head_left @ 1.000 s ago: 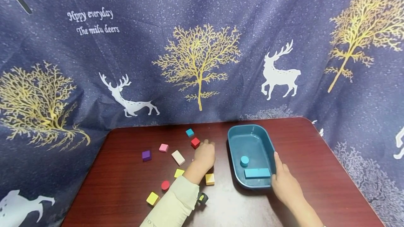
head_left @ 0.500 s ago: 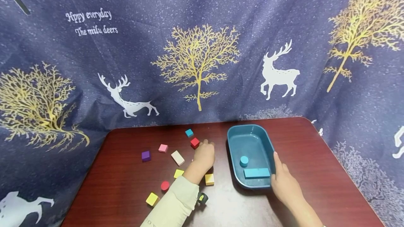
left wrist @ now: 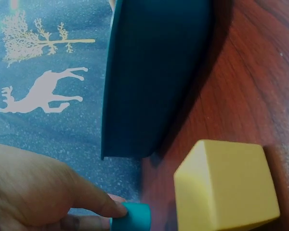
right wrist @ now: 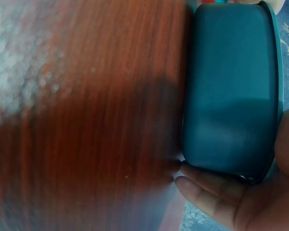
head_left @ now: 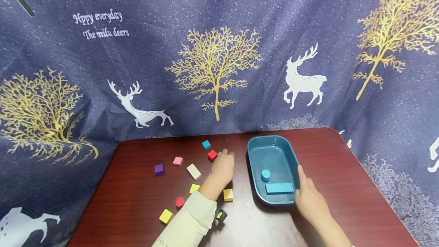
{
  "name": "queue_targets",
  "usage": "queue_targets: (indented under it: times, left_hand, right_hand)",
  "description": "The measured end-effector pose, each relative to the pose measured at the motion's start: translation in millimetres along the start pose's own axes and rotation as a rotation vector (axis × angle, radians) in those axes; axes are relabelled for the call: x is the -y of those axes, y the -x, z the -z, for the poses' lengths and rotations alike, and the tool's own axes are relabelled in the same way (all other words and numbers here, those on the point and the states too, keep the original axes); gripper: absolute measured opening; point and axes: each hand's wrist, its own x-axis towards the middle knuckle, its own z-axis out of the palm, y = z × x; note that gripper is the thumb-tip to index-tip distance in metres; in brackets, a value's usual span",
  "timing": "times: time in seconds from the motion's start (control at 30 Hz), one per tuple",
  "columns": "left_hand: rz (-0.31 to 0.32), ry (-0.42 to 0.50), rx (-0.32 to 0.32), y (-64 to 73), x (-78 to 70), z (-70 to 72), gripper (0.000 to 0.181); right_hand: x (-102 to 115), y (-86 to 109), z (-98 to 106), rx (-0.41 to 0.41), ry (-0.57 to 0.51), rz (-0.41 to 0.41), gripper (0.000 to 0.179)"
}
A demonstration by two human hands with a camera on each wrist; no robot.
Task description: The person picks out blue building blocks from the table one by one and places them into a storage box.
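Note:
My left hand [head_left: 223,167] is low over the middle of the table, right beside a red block [head_left: 212,155]. In the left wrist view its thumb and fingers pinch a small teal block [left wrist: 137,216] with a rounded side; the hand hides this block in the head view. Close by sits a yellow block [left wrist: 236,187]. A teal tray [head_left: 272,155] lies to the right, holding a blue cylinder [head_left: 265,175] and a long blue block [head_left: 279,188]. My right hand [head_left: 310,201] grips the tray's right edge, its fingers [right wrist: 212,192] against the outer wall.
Loose blocks lie left of the tray: blue [head_left: 206,144], pink [head_left: 178,161], purple [head_left: 159,169], cream [head_left: 194,172], yellow [head_left: 166,216] and a red round one [head_left: 180,201]. A patterned cloth [head_left: 219,68] hangs behind the table [head_left: 127,197].
Almost nothing differs. My left hand has shifted very slightly; the right hand, the tray and the loose blocks stay where they were.

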Motion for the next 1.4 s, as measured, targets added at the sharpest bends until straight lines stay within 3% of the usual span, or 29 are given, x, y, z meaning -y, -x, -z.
queue_targets:
  times: [0.3,0.67,1.03,1.4]
  left_hand:
    - [-0.013,0.003,-0.001,2.8,-8.6,13.6,0.022]
    - [-0.003,0.034,0.013,-1.5,-15.3,25.2,0.031]
    - [-0.067,0.07,-0.082,-3.3,-19.4,30.5,0.035]
    - [-0.054,0.106,-0.104,-6.1,-29.0,37.2,0.035]
  right_hand:
    - [-2,0.5,-2,-0.017,0.009,0.007,0.072]
    - [-2,-0.1,0,-0.008,0.001,0.005,0.073]
    - [-1,-1.9,0,0.011,0.006,-0.018,0.074]
    - [-1,-2.4,-1,0.02,0.009,-0.027,0.074]
